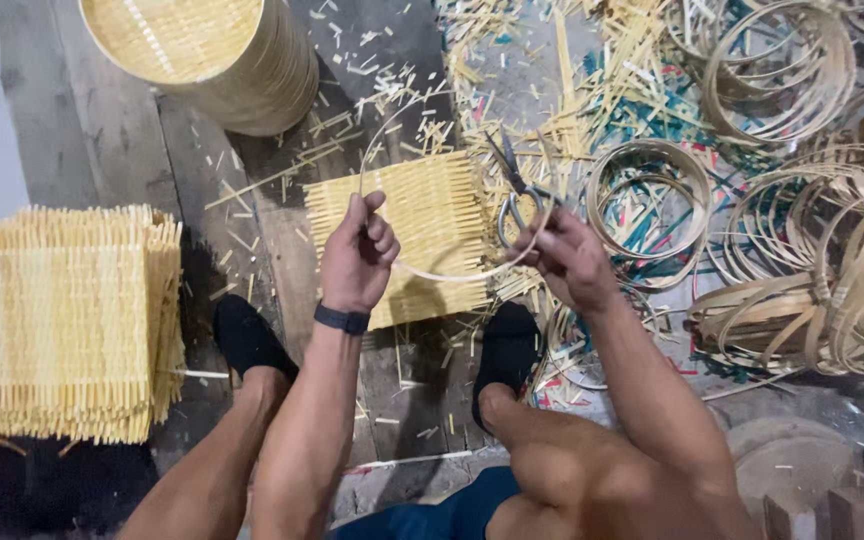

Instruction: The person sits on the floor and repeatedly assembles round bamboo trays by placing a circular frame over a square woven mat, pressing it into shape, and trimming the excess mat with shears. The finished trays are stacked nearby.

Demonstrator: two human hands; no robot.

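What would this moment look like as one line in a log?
left hand: grips bamboo hoop | right hand: holds scissors and hoop | below: woven mat | right: hoop pile

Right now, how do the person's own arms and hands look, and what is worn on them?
Both arms are bare, with no sleeves and no gloves. The left hand has a narrow dark band around the wrist, like a slim watch or fitness strap. The right hand and its wrist carry nothing: no ring or bracelet that I can see.
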